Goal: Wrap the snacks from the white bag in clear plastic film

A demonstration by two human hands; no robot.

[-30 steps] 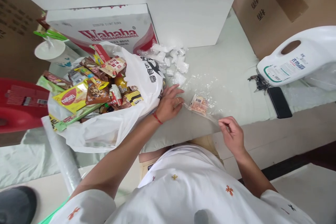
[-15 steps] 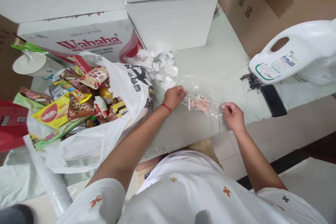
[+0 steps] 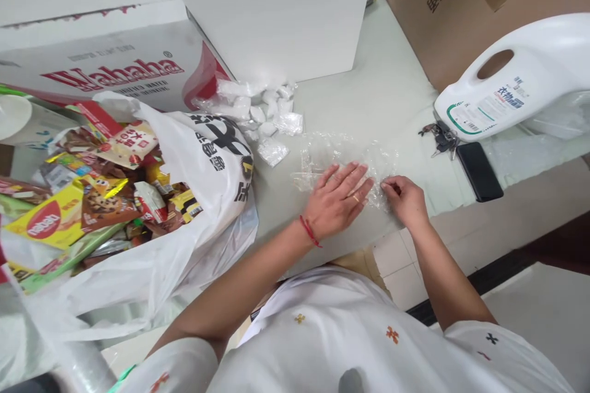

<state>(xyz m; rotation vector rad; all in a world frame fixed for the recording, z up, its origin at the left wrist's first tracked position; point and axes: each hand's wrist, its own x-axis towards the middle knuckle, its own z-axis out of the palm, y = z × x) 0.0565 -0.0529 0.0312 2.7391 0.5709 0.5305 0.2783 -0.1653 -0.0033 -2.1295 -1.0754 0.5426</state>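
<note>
My left hand (image 3: 337,199) lies flat, fingers stretched out, on a crinkled sheet of clear plastic film (image 3: 338,147) spread on the table (image 3: 332,107). Its palm covers the spot where a small pinkish packet was visible before, so the packet is hidden now. At the film's right edge my right hand (image 3: 406,199) is closed, thumb and forefinger pinching the film. Just beyond my left hand lies a pile of small white pieces in clear wrapping (image 3: 271,113).
On the left a white plastic bag (image 3: 203,196) bulges with packaged snacks (image 3: 110,196). White boxes (image 3: 276,24) and a Wahaha carton (image 3: 120,67) stand behind. At right are a detergent jug (image 3: 511,92), keys (image 3: 443,138), a black phone (image 3: 479,171) and a brown carton (image 3: 461,18).
My left hand has moved right from the film's left edge, opened and come down flat over the packet. My right hand still pinches the film. The camera view has shifted slightly.
</note>
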